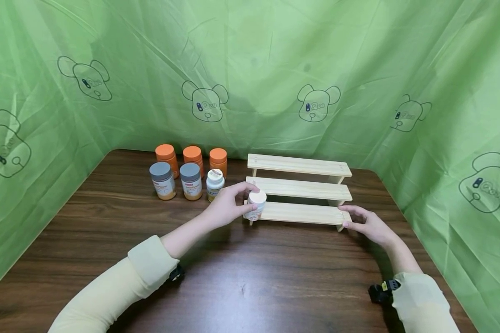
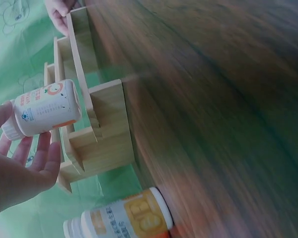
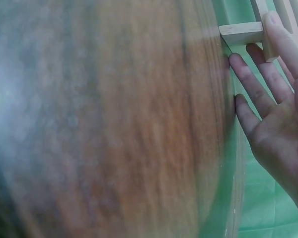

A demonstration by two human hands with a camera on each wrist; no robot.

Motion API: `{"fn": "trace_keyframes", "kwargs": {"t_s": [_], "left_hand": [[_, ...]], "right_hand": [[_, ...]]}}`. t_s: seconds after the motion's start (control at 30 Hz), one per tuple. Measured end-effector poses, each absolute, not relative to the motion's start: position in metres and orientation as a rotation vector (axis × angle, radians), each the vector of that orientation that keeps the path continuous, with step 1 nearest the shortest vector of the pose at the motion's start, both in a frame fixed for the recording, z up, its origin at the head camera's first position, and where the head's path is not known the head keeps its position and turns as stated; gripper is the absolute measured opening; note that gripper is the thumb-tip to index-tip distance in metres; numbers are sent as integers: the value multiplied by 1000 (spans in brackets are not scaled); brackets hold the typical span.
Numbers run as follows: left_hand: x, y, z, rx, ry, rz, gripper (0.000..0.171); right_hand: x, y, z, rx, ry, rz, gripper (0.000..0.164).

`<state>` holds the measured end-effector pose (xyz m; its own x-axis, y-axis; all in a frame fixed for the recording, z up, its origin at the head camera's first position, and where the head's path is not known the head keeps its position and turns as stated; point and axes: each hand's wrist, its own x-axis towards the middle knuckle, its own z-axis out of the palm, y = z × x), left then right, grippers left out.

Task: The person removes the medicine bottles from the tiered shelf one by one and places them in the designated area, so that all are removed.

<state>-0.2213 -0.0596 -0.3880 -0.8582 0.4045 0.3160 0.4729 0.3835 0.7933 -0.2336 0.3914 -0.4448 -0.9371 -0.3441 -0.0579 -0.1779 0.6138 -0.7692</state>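
My left hand [image 1: 224, 207] grips a small white pill bottle [image 1: 256, 206] between thumb and fingers, at the left end of the lowest step of a three-step wooden rack [image 1: 302, 213]. Orange print shows on the bottle [image 2: 45, 110] in the left wrist view; whether its base touches the step I cannot tell. At the rack's opposite end, my right hand [image 1: 371, 226] holds the lowest step, the thumb in front and fingers behind. The right wrist view shows this hand [image 3: 280, 111] with its lower fingers extended beside the rack's leg [image 3: 242, 32].
Left of the rack stand three orange bottles [image 1: 218, 159] in a back row. Before them are two grey-lidded jars [image 1: 191, 182] and a white-capped bottle [image 1: 215, 185]. Green cloth [image 1: 258, 69] walls the dark wooden table [image 1: 233, 277] at the back and sides.
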Motion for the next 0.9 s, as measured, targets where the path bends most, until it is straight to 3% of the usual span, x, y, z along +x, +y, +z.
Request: {"fn": "trace_keyframes", "kwargs": {"t_s": [0.9], "left_hand": [[-203, -117, -393, -735, -2594, -1442, 32]], "right_hand": [[-235, 394, -447, -445, 2628, -1240, 49]]}}
